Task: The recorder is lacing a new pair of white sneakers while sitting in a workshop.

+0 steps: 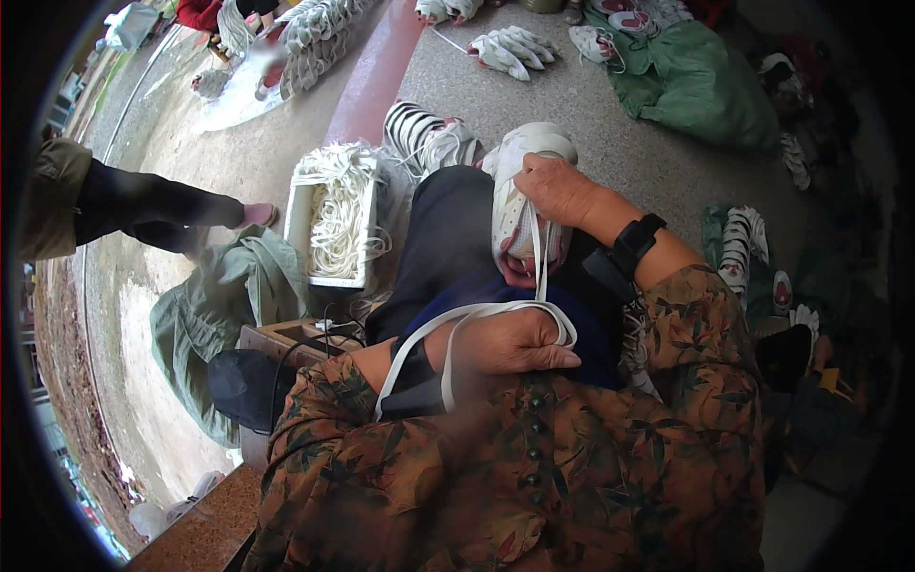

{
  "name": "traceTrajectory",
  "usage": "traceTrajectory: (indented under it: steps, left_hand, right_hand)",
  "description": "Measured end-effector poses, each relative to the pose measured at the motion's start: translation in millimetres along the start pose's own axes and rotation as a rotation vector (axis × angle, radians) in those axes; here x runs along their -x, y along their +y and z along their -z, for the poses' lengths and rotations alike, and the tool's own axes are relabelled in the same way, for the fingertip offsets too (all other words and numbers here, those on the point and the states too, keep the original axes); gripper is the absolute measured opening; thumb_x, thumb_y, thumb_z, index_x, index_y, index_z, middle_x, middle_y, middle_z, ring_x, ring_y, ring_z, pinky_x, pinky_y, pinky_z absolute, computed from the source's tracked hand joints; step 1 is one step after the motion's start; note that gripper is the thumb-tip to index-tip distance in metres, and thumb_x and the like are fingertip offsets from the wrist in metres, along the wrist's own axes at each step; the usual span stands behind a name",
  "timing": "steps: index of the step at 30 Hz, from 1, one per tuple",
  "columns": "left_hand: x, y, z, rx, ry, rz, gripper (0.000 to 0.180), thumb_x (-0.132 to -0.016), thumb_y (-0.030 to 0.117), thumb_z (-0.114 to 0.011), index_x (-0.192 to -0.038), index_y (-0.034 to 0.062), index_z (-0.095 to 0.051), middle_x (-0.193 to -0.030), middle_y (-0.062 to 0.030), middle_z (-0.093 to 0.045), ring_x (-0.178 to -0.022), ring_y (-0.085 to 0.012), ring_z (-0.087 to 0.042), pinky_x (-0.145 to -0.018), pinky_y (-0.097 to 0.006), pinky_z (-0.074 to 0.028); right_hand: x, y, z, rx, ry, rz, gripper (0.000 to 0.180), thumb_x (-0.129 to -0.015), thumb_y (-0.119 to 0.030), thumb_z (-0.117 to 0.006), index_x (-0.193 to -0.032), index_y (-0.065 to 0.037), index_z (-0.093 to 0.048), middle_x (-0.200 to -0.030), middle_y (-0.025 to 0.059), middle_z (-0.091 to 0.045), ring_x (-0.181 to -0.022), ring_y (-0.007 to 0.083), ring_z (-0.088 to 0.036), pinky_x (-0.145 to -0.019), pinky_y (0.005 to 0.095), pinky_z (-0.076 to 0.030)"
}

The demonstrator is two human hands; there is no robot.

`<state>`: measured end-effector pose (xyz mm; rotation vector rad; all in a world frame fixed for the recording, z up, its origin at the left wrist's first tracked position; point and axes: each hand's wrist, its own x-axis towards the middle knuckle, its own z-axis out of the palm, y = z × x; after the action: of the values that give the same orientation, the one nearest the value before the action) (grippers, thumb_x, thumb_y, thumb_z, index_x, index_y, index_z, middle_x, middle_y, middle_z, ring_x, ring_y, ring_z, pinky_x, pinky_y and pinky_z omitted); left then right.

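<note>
My right hand [558, 189] grips the white shoe [522, 195] on my lap. My left hand [510, 343] is closed around a white lace [477, 313] running up to it.

Shoe [519, 205] heel behind right hand [562, 191]

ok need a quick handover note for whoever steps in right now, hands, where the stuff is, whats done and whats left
Left hand: closed on a loop of flat white lace, held at the lap.
Right hand: gripping the white shoe on the lap, lace running from it down to the left hand.
Spare laces: white tray at the left knee.
More white shoes lie on the floor ahead.
Done: lace attached to the shoe; how many eyelets are threaded cannot be told.
Left: the loose lace in the left hand is not yet pulled through.
</note>
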<state>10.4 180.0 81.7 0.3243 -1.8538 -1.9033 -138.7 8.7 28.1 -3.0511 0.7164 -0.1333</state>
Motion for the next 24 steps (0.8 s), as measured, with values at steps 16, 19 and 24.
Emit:
traceTrajectory:
  steps: [16, 19, 24]
  left_hand:
    - [2.7, -13.1, -0.2, -0.031, -0.085, 0.103, 0.038, -0.095, 0.027, -0.051, -0.069, -0.0010, -0.050, -0.061, -0.0114, -0.043, -0.054, -0.0212, -0.039, -0.054, -0.036, -0.035]
    - [2.5, -7.8, -3.4, -0.045, 0.070, -0.121, 0.044, -0.096, 0.028, -0.052, -0.061, 0.0016, -0.042, -0.057, -0.0026, -0.035, -0.055, -0.0114, -0.033, -0.051, -0.033, -0.030]
    - [7.1, 14.8, 1.5, 0.091, -0.041, 0.092, 0.043, -0.096, 0.028, -0.051, -0.064, -0.0007, -0.046, -0.057, -0.0010, -0.037, -0.055, -0.0102, -0.032, -0.051, -0.030, -0.031]
  right_hand:
    - [-13.2, -21.5, 1.7, 0.219, -0.318, 0.121, 0.013, -0.067, -0.014, -0.060, -0.068, -0.005, -0.069, -0.072, 0.0084, -0.066, -0.083, 0.0254, -0.060, -0.059, 0.0366, -0.051]
    - [-12.3, -22.1, 2.0, 0.157, -0.275, 0.107, 0.014, -0.069, -0.016, -0.059, -0.072, -0.007, -0.069, -0.072, 0.0070, -0.065, -0.084, 0.0261, -0.059, -0.057, 0.0394, -0.050]
    - [-12.0, -12.8, 6.7, 0.211, -0.264, 0.098, 0.011, -0.067, -0.015, -0.060, -0.070, -0.007, -0.067, -0.070, 0.0096, -0.064, -0.076, 0.0287, -0.062, -0.063, 0.0395, -0.051]
